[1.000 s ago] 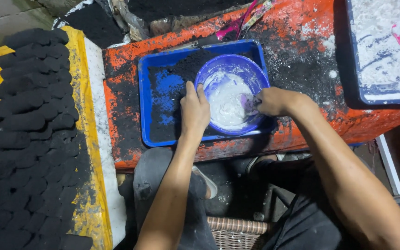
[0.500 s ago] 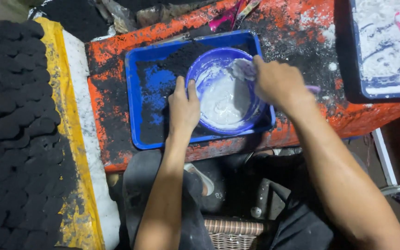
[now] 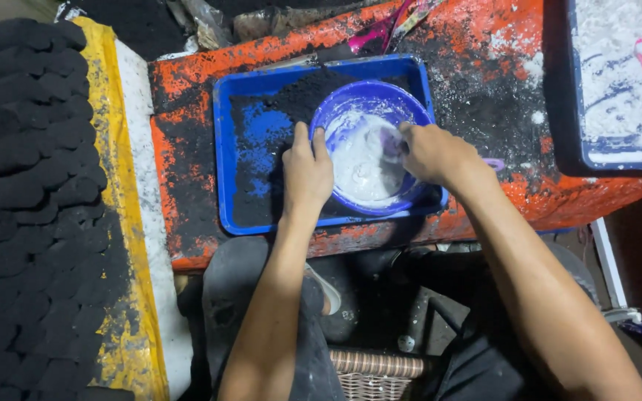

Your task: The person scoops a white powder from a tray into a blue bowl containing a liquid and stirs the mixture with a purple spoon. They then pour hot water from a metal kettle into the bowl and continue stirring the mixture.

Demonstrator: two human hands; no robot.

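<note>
Head view looks down on both forearms reaching forward over the knees: the left hand (image 3: 307, 172) lies palm-down with its fingers (image 3: 310, 139) together, resting on the near-left rim of the blue bowl (image 3: 358, 100), while the right hand (image 3: 431, 152) is curled, its fingers clamped on a small pale tool (image 3: 389, 141) dipped into the white paste (image 3: 362, 167). The bowl sits at the right end of a blue tray (image 3: 226, 156) dusted with black powder, on an orange worktop (image 3: 187, 89), between the two hands. Stacked black lumps (image 3: 24, 186) lie well apart on the left.
</note>
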